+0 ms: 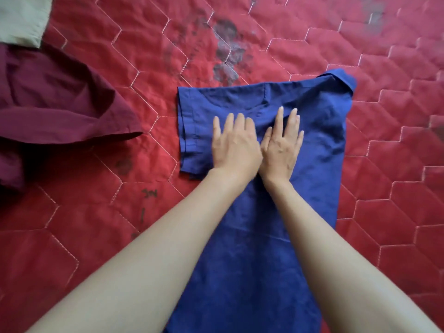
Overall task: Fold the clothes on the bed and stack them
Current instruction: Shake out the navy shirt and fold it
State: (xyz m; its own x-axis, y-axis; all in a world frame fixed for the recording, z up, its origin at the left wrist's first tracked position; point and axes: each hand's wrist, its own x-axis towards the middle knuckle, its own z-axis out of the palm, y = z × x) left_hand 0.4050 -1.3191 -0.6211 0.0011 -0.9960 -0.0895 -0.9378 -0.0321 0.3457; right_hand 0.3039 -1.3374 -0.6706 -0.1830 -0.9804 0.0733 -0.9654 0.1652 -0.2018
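We've both hands, left (234, 144) & right (281, 145), flat on the blue shirt (252, 236) (soft, light, floppy), gripping nothing; lift by hem corners.

The maroon garment (55, 111) runs off the left edge. The pale cloth (21, 18) is cut by the top corner. The blue shirt (252, 236) runs off the bottom.

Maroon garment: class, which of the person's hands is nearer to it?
Left. The left hand presses the blue shirt on the side toward the maroon garment; the right hand lies farther away.
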